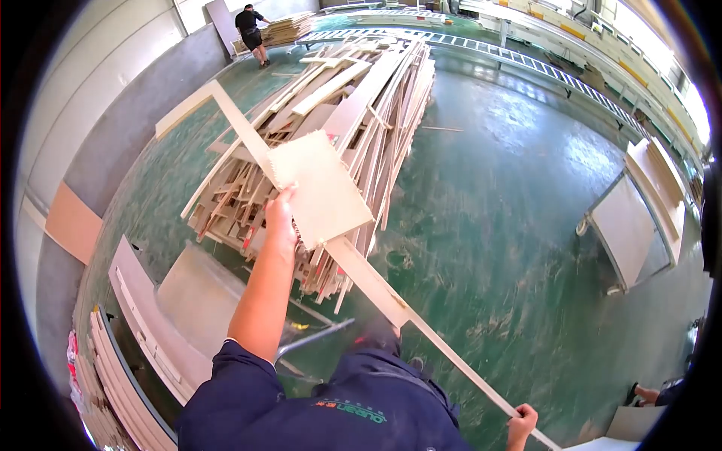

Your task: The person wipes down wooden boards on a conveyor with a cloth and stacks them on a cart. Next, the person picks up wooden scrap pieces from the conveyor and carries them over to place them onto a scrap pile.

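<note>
My left hand (pixel 281 216), at the end of my outstretched arm, is closed on the near edge of a pale, roughly square board (pixel 322 188) with ragged edges. Low on the right, my right hand (pixel 521 422) grips a long narrow wood strip (pixel 459 359). That strip runs up toward the board, widening on the way, and passes out of sight beneath it. Past the board's far side, a pale L-shaped strip (pixel 239 119) sticks out; whether it is the same piece is hidden. Behind the board lies a large pile of scrap strips (pixel 391 98).
A person (pixel 250 30) stands at the back left by stacked boards (pixel 287 28). A roller conveyor (pixel 511 56) crosses the back. Panels lean on a rack (pixel 632 225) at right. Long panels (pixel 154 316) stand at lower left. Part of another person (pixel 653 394) shows at lower right.
</note>
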The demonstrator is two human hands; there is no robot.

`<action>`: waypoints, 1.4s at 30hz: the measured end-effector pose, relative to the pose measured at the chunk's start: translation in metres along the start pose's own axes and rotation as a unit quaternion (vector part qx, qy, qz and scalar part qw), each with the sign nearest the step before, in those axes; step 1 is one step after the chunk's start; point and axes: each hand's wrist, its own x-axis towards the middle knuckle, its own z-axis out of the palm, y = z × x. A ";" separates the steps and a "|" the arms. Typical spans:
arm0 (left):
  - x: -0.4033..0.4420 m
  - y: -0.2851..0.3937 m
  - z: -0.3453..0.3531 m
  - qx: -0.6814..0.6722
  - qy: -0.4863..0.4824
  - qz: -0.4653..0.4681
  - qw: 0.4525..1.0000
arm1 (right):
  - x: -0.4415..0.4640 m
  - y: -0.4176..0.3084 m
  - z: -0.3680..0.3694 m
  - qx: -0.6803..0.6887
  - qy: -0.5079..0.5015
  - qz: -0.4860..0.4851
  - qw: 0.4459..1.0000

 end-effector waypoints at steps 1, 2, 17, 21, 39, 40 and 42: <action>0.028 -0.014 0.010 0.000 -0.005 -0.009 1.000 | 0.013 -0.018 0.010 0.002 -0.010 0.052 0.999; 0.056 -0.029 0.019 0.000 -0.008 -0.019 1.000 | 0.028 -0.014 0.022 0.016 -0.028 0.072 0.997; 0.475 -0.182 0.202 0.335 0.029 0.058 0.940 | 0.206 -0.289 0.192 -0.173 -0.074 0.114 0.976; 0.497 -0.195 0.212 0.426 0.005 -0.061 0.903 | 0.235 -0.372 0.243 -0.211 -0.083 0.108 0.968; 0.583 -0.098 0.050 -0.134 0.280 -0.036 0.950 | 0.333 -0.325 0.257 -0.081 -0.145 0.188 0.968; 0.601 -0.106 0.037 -0.135 0.304 -0.029 0.943 | 0.337 -0.328 0.253 -0.049 -0.149 0.216 0.964; 0.629 -0.131 0.007 -0.103 0.248 -0.107 0.957 | 0.341 -0.329 0.251 -0.085 -0.143 0.193 0.967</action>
